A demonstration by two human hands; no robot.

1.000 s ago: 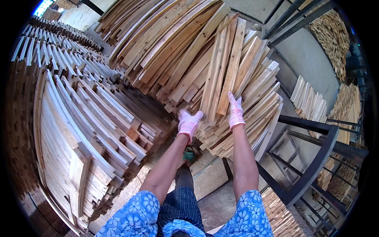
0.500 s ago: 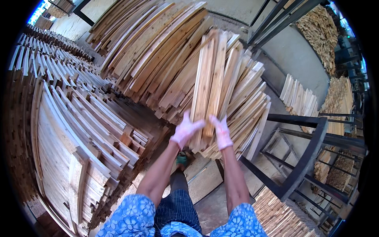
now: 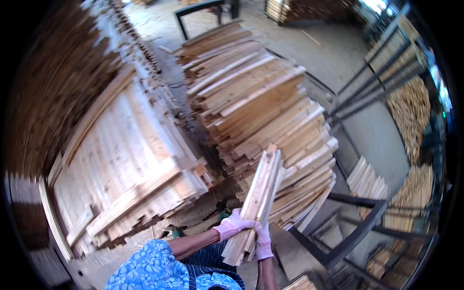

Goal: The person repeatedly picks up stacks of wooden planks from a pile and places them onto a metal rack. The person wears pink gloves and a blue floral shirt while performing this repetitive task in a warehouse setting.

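My left hand [image 3: 234,224], in a pale pinkish glove, is closed on the left side of a small bundle of long wooden boards [image 3: 261,186]. On the other side of that bundle my right hand [image 3: 263,240], gloved the same way, grips its edge. The boards are held tilted, their near ends close to my body and their far ends over a large pile of loose boards [image 3: 256,104]. Most of the fingers are hidden by the wood.
To the left stands a tall stack of boards [image 3: 116,140] with a batten across it. A black metal frame [image 3: 348,241] is at the right, near more metal bars [image 3: 372,82]. Further wood stacks [image 3: 411,116] line the right side.
The bundle has come off the pile and back toward my body, gripped in both hands. My view has turned left, so the left stack shows more of its flat face.
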